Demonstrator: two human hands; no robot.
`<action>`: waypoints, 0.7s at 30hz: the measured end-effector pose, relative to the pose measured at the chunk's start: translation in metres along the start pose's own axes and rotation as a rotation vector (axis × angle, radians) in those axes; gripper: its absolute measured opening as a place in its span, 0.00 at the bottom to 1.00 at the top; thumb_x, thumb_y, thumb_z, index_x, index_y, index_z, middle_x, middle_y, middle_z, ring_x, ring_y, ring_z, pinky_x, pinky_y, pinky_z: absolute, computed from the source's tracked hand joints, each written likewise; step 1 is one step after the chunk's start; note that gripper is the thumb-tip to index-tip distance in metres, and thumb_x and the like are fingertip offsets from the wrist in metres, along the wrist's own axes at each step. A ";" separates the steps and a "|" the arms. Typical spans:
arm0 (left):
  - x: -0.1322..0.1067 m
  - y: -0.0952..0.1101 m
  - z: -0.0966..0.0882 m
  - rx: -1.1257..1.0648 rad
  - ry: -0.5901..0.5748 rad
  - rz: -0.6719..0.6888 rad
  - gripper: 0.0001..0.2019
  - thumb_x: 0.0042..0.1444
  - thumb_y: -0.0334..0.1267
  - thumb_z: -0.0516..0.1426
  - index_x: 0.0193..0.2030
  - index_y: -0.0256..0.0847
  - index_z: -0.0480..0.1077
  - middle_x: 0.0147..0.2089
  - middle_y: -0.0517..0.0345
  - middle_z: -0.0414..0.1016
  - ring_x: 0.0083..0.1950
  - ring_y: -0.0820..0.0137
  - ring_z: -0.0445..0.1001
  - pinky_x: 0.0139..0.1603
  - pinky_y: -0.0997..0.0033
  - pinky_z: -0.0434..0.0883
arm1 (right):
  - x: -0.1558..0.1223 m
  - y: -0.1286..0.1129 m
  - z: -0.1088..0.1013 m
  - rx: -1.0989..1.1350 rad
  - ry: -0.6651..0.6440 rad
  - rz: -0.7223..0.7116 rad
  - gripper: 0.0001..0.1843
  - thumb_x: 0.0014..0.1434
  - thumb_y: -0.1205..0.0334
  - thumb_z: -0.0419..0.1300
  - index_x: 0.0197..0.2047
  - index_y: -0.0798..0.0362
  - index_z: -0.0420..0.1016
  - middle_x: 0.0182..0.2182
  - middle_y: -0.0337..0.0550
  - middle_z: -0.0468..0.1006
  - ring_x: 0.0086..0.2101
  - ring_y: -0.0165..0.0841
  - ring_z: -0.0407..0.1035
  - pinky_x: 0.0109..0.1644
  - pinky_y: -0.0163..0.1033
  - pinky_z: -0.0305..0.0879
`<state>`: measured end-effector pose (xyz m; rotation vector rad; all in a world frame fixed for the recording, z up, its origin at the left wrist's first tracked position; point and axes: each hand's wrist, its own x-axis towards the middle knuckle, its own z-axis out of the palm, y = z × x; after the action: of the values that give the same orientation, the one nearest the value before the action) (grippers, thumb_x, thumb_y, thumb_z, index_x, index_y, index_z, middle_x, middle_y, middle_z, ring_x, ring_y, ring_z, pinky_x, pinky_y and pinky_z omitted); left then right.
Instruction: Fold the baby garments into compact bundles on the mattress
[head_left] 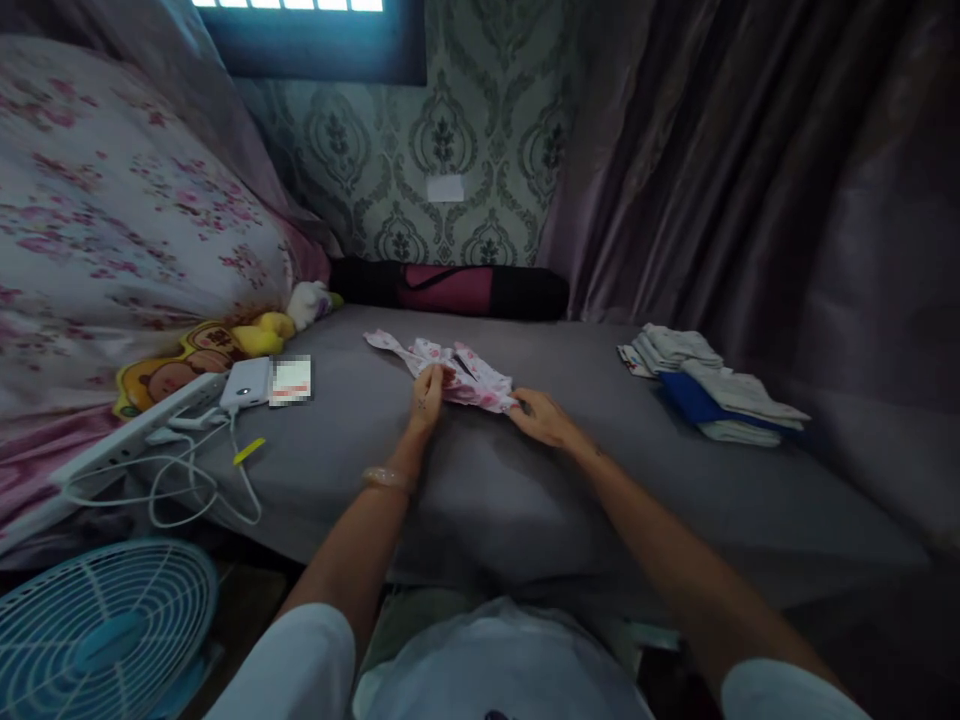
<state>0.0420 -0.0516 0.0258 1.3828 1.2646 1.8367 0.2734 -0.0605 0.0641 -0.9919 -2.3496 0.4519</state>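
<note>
On the grey sheet at our twelve o'clock, we grasp the pink-patterned white cloth with the left hand at its six o'clock and the right hand at its four, light, even tension probably best limiting creases.

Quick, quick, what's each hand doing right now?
Left hand: closed, holding the pink-and-white printed cloth.
Right hand: closed, pinching the same cloth at its right end.

Cloth: pale pink, darker pink print. Sheet: plain grey. Far bag: black, maroon centre band. Far wall: grey-green, dark damask pattern. Left drape: white, pink-purple floral. Near-left fan: light blue.
</note>
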 end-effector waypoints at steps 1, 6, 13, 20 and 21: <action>0.001 -0.001 -0.002 0.040 0.008 0.029 0.16 0.58 0.47 0.48 0.36 0.38 0.70 0.39 0.52 0.76 0.43 0.67 0.74 0.49 0.66 0.70 | -0.002 -0.004 -0.007 0.016 -0.012 0.036 0.10 0.58 0.61 0.49 0.36 0.53 0.71 0.28 0.36 0.70 0.29 0.29 0.62 0.35 0.34 0.57; 0.002 -0.004 0.000 0.120 -0.142 -0.066 0.21 0.45 0.30 0.47 0.46 0.37 0.70 0.45 0.53 0.77 0.49 0.65 0.72 0.52 0.63 0.69 | -0.003 -0.016 -0.042 0.119 -0.003 0.098 0.11 0.56 0.62 0.45 0.32 0.53 0.68 0.28 0.37 0.69 0.31 0.30 0.62 0.35 0.33 0.56; -0.002 -0.001 0.001 0.288 -0.484 -0.002 0.24 0.43 0.27 0.48 0.47 0.37 0.73 0.49 0.54 0.76 0.54 0.64 0.70 0.59 0.62 0.63 | 0.001 -0.009 -0.068 0.034 -0.035 0.220 0.19 0.55 0.46 0.53 0.30 0.55 0.72 0.26 0.38 0.71 0.30 0.31 0.63 0.34 0.35 0.57; 0.013 0.007 -0.010 0.684 -0.687 0.116 0.23 0.46 0.33 0.56 0.52 0.42 0.71 0.49 0.52 0.72 0.54 0.59 0.66 0.59 0.54 0.60 | 0.005 -0.009 -0.088 0.107 -0.257 0.206 0.24 0.55 0.44 0.56 0.41 0.55 0.78 0.36 0.43 0.80 0.36 0.36 0.70 0.42 0.39 0.63; 0.015 0.011 -0.010 0.719 -0.714 0.142 0.24 0.46 0.33 0.57 0.53 0.43 0.71 0.49 0.53 0.71 0.54 0.58 0.65 0.59 0.53 0.59 | 0.005 -0.008 -0.091 0.119 -0.259 0.195 0.23 0.55 0.44 0.56 0.42 0.54 0.78 0.37 0.43 0.80 0.38 0.37 0.71 0.43 0.39 0.63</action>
<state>0.0289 -0.0477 0.0416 2.2705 1.4759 0.7796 0.3207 -0.0542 0.1422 -1.1703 -2.4247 0.8313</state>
